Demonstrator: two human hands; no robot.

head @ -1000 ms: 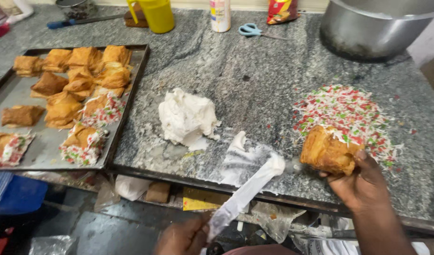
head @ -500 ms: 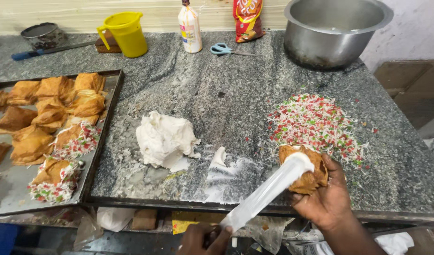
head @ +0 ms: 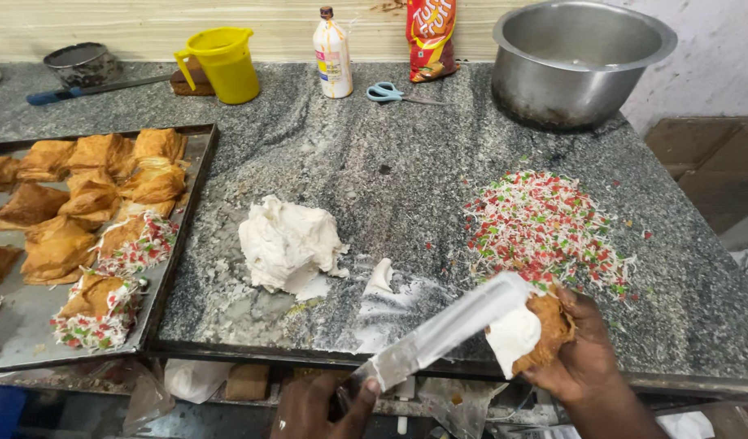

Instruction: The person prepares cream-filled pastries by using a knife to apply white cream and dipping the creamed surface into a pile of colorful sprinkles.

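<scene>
My left hand [head: 321,405] grips the handle of a long flat knife [head: 443,333] at the counter's front edge. Its cream-covered blade reaches right onto a golden puff pastry [head: 543,328], and white cream [head: 514,335] covers the pastry's near face. My right hand [head: 581,358] holds that pastry from below, just in front of a spread of red, green and white sprinkles [head: 546,228] on the granite counter [head: 406,162]. A mound of white cream [head: 286,244] sits on the counter left of the blade.
A metal tray [head: 183,236] at the left holds several pastries [head: 89,195], some coated in sprinkles. At the back stand a yellow jug [head: 223,63], a white bottle [head: 332,55], scissors [head: 390,93], a red snack packet [head: 429,36] and a large steel pot [head: 577,61].
The knife blade has swung from beside the cream smear onto the pastry and laid cream on it. My right hand has drawn the pastry nearer the counter's front edge.
</scene>
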